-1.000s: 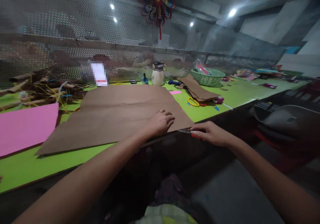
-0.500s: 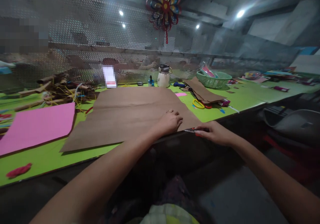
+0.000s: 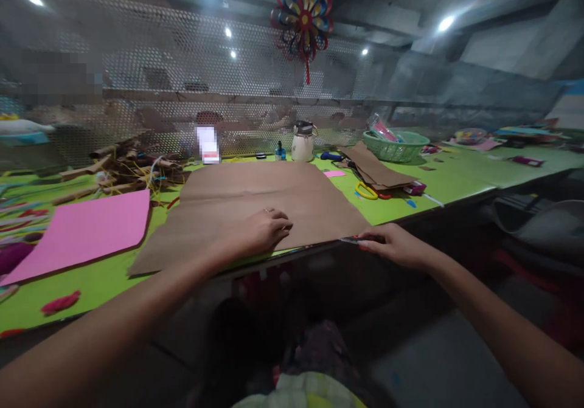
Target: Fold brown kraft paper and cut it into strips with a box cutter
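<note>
A large brown cardboard sheet [image 3: 255, 198] lies on the green table [image 3: 447, 180], its near edge along the table's front edge. My left hand [image 3: 255, 233] rests flat on the sheet near that edge, fingers stretched out, a ring on one finger. My right hand [image 3: 392, 245] is closed around a small red-handled cutter [image 3: 352, 239], whose blade tip points left at the sheet's near right corner.
A pink sheet [image 3: 86, 228] lies to the left, with sticks and yellow strips [image 3: 123, 168] behind it. Behind the cardboard stand a white jar [image 3: 302, 142] and small bottle [image 3: 279, 151]. To the right are yellow scissors [image 3: 365, 190], brown paper pieces [image 3: 376, 169] and a green basket [image 3: 396, 146]. A perforated metal screen [image 3: 182, 92] backs the table.
My left hand has slid left along the sheet's near edge. The right hand stays at the corner with the cutter. The camera has turned slightly left.
</note>
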The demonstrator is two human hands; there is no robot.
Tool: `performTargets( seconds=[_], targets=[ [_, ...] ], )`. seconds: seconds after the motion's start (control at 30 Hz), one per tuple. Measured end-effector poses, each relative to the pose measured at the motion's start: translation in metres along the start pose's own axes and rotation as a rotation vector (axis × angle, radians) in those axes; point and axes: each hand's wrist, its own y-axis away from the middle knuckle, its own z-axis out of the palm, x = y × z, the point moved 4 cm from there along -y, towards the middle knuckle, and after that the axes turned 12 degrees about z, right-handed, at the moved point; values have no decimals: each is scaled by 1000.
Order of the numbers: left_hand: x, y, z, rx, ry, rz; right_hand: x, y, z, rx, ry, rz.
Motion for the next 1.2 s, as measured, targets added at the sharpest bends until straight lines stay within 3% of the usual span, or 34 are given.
performTargets(
  seconds=[0.1,0.43,1.2],
  targets=[
    [-1,10,5,5,-45,-15,0,0,0,-2,2,-2],
    [1,10,6,4,-44,-54,10,3,2,-4,-38,-6],
    [4,10,6,0,-18,-107,-66,-10,38,-65,-43,-98]
  ],
)
